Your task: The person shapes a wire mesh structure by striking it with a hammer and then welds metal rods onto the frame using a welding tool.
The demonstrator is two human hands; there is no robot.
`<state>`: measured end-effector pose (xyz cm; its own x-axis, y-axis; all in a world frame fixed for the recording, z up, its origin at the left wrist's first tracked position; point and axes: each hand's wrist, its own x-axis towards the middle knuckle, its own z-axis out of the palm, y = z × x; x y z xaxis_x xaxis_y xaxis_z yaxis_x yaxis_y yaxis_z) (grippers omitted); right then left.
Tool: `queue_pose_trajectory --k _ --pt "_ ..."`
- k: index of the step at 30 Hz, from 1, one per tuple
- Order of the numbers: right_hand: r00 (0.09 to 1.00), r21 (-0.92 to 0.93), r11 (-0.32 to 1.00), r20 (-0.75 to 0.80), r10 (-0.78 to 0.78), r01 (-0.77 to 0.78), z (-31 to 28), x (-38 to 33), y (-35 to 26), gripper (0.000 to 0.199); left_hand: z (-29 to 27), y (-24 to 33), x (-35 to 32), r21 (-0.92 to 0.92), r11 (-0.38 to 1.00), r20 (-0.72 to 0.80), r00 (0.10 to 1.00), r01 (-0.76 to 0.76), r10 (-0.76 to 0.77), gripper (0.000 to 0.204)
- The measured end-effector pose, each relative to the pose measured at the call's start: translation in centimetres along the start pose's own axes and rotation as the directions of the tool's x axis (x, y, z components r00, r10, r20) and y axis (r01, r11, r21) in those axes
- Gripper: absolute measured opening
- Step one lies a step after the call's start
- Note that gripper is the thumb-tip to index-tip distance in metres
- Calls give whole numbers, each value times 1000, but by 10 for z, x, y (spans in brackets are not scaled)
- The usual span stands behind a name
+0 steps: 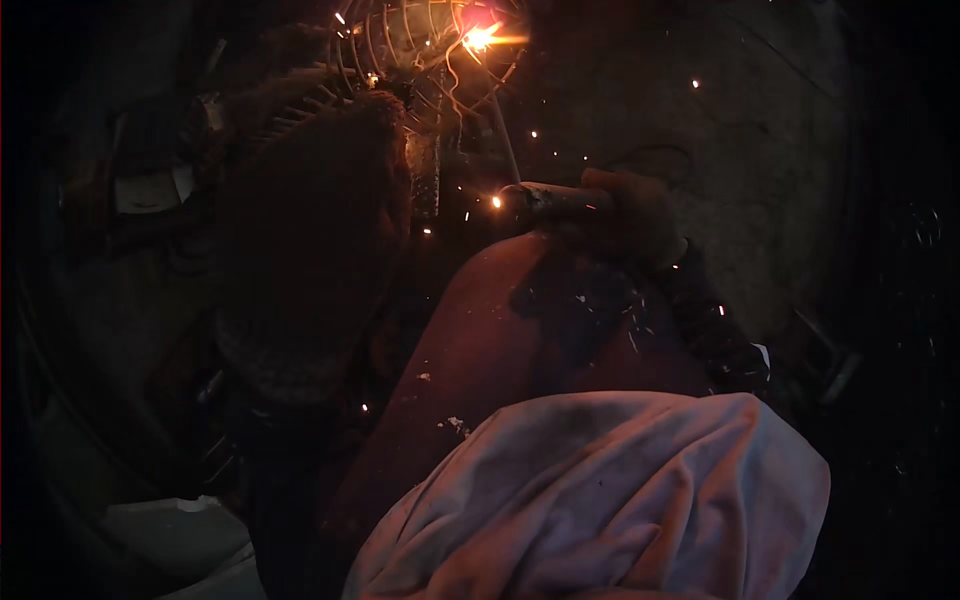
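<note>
Ahead and slightly left of my right hand (640,220), one welding arc (480,38) glares at the far end of one thin electrode (503,125). That single rod rises from one electrode holder (565,197), and my right fingers are closed around the holder's handle, palm and thumb wrapped close. One round wire frame (410,40) lies farther out, ahead of my grip and to its left, with the arc burning against its near right part; its curved wires are several, too many lost in the dark for me to count fully.

Left of the right grip, one large dark form, seemingly my gloved left hand (310,220), reaches up near the frame; I cannot tell whether its fingers hold a wire or merely rest close by, since they are sunk in shadow. It covers part of the view on that side. Between the two hands, one upright metal strip (426,170) shows below the frame.

Right under my right grip stands one reddish knee (470,320) bearing one dark patch, and nearer to me one pale, folded cloth (620,490) drapes over the lap. One dark sleeve (715,330) runs back from the right wrist. Far left of both hands sits one boxy object (150,190) with a pale face, its kind unclear. Scattered sparks fleck the space around the holder.
</note>
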<state>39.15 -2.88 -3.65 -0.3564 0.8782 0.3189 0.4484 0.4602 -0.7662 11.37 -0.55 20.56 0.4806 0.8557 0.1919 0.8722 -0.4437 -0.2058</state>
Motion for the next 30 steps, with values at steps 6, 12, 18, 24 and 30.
queue_pose_trajectory --k 6,12,18,24,30 --pt "998 4 1000 58 26 -26 -2 3 -6 62 -22 8 10 -9 991 218 968 132 -127 27" --pt "995 -46 995 51 87 -85 -3 1 -6 60 2 -1 4 13 1000 29 1000 3 -4 27" --pt "991 -23 995 85 100 -98 -5 3 -8 55 1 -2 -3 63 998 29 999 12 -14 27" --pt "985 -81 988 105 140 -132 -7 7 -12 51 -8 2 6 20 998 110 992 61 -63 27" --pt "985 -99 987 107 136 -125 -4 7 -16 49 -16 6 6 20 992 196 973 121 -123 27"
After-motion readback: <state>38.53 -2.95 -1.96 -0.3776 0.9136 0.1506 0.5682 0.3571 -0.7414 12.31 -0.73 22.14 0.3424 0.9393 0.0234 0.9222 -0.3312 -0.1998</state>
